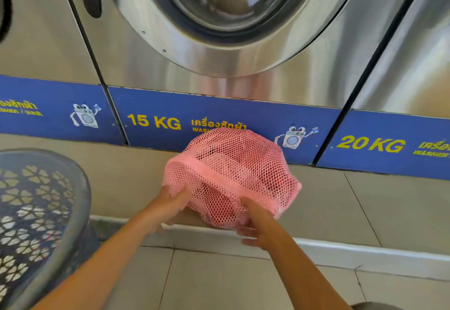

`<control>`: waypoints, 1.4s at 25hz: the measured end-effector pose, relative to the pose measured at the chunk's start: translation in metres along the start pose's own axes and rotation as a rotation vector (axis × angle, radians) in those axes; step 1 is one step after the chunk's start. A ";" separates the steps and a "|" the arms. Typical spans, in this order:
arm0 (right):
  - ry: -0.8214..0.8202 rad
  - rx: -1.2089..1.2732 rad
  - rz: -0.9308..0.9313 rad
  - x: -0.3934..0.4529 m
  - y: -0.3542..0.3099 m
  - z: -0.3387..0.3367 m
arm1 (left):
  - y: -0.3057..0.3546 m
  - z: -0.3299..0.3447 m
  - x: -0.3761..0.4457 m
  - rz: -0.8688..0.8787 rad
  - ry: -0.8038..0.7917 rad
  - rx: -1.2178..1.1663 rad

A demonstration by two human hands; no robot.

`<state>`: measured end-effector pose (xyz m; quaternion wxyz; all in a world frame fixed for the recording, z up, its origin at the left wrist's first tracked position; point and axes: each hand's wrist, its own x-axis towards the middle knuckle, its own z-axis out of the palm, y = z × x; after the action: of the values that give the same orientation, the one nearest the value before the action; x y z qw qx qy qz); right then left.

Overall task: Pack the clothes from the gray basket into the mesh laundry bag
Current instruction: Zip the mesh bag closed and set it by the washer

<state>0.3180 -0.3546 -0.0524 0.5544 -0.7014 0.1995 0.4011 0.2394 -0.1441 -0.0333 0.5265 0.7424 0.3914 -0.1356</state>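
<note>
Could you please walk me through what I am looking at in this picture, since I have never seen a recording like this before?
There is no robot here. A person wears a camera on the head, so this one picture looks forward and down at their own two arms. In front stands a steel washing machine with a round door and a blue "15 KG" label. On the tiled step below it sits a pink mesh laundry bag, bulging with clothes. The left hand and the right hand both touch the bag's near side; the picture does not show clearly whether their fingers are gripping the mesh. At the left edge is the gray basket with flower-shaped holes.
</note>
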 end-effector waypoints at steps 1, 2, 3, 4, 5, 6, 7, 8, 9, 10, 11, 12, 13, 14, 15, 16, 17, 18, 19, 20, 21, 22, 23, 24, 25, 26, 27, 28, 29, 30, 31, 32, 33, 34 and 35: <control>-0.031 -0.166 0.036 -0.004 -0.004 -0.010 | 0.001 -0.001 0.003 -0.047 -0.010 -0.115; -0.085 -0.364 0.081 -0.011 -0.011 -0.023 | 0.004 0.000 0.005 -0.070 -0.014 -0.224; -0.138 -0.557 0.135 -0.016 -0.022 -0.036 | 0.008 0.001 0.008 -0.074 -0.017 -0.311; -0.153 -0.701 0.184 -0.022 -0.035 -0.049 | 0.015 0.003 0.010 -0.076 -0.029 -0.389; -0.136 -0.788 0.209 -0.026 -0.047 -0.060 | 0.021 0.007 0.011 -0.083 -0.047 -0.464; -0.094 -0.818 0.208 -0.031 -0.057 -0.069 | 0.026 0.011 0.015 -0.093 -0.069 -0.532; -0.028 -0.806 0.185 -0.032 -0.062 -0.078 | 0.031 0.015 0.014 -0.106 -0.089 -0.594; 0.041 -0.768 0.127 -0.031 -0.061 -0.085 | 0.032 0.019 0.021 -0.112 -0.102 -0.654; 0.105 -0.721 0.051 -0.028 -0.055 -0.091 | 0.032 0.024 0.024 -0.114 -0.120 -0.693; 0.138 -0.656 -0.005 -0.023 -0.048 -0.094 | 0.029 0.028 0.033 -0.108 -0.152 -0.723; 0.124 -0.571 -0.040 -0.015 -0.041 -0.092 | 0.030 0.032 0.036 -0.100 -0.176 -0.736; 0.094 -0.471 -0.065 -0.003 -0.037 -0.086 | 0.031 0.036 0.040 -0.087 -0.186 -0.752; 0.079 -0.372 -0.084 0.007 -0.035 -0.078 | 0.034 0.040 0.040 -0.074 -0.174 -0.756; 0.099 -0.299 -0.114 0.019 -0.037 -0.070 | 0.039 0.043 0.040 -0.066 -0.157 -0.762; 0.138 -0.250 -0.164 0.033 -0.040 -0.065 | 0.042 0.046 0.043 -0.060 -0.142 -0.768; 0.177 -0.201 -0.215 0.046 -0.044 -0.059 | 0.045 0.048 0.050 -0.041 -0.144 -0.785; 0.201 -0.140 -0.246 0.060 -0.047 -0.056 | 0.051 0.049 0.052 -0.022 -0.169 -0.809; 0.211 -0.072 -0.257 0.071 -0.049 -0.055 | 0.052 0.050 0.062 -0.010 -0.199 -0.825; 0.213 -0.011 -0.257 0.080 -0.051 -0.055 | 0.057 0.051 0.065 -0.007 -0.215 -0.829; 0.223 0.027 -0.257 0.088 -0.051 -0.057 | 0.059 0.053 0.071 -0.002 -0.222 -0.827; 0.240 0.037 -0.259 0.091 -0.052 -0.056 | 0.062 0.055 0.071 0.009 -0.224 -0.816; 0.253 0.023 -0.259 0.093 -0.053 -0.055 | 0.065 0.057 0.069 0.024 -0.222 -0.794; 0.251 -0.005 -0.254 0.092 -0.053 -0.054 | 0.065 0.060 0.065 0.019 -0.228 -0.762; 0.237 -0.046 -0.241 0.089 -0.054 -0.051 | 0.061 0.062 0.064 0.000 -0.233 -0.740; 0.219 -0.099 -0.223 0.083 -0.053 -0.049 | 0.057 0.062 0.058 -0.035 -0.242 -0.717; 0.213 -0.164 -0.211 0.076 -0.052 -0.047 | 0.054 0.060 0.050 -0.069 -0.252 -0.694; 0.202 -0.218 -0.201 0.066 -0.052 -0.046 | 0.052 0.056 0.039 -0.097 -0.244 -0.673; 0.180 -0.252 -0.186 0.057 -0.053 -0.046 | 0.048 0.052 0.031 -0.114 -0.226 -0.654; 0.165 -0.272 -0.165 0.044 -0.054 -0.046 | 0.047 0.046 0.020 -0.119 -0.214 -0.616; 0.150 -0.286 -0.145 0.029 -0.055 -0.046 | 0.043 0.039 0.014 -0.115 -0.198 -0.567; 0.134 -0.314 -0.125 0.013 -0.055 -0.047 | 0.043 0.033 -0.002 -0.095 -0.173 -0.519; 0.129 -0.365 -0.104 -0.002 -0.053 -0.050 | 0.042 0.026 -0.015 -0.077 -0.159 -0.496; 0.127 -0.436 -0.075 -0.016 -0.051 -0.053 | 0.041 0.018 -0.028 -0.062 -0.148 -0.494; 0.120 -0.518 -0.050 -0.030 -0.049 -0.055 | 0.041 0.010 -0.038 -0.062 -0.112 -0.473; 0.109 -0.607 -0.037 -0.044 -0.047 -0.057 | 0.042 0.002 -0.054 -0.054 -0.073 -0.412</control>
<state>0.3454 -0.4011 0.0143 0.3152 -0.8589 0.0874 0.3940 0.2347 -0.1755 0.0270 0.6773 0.6028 0.4112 -0.0934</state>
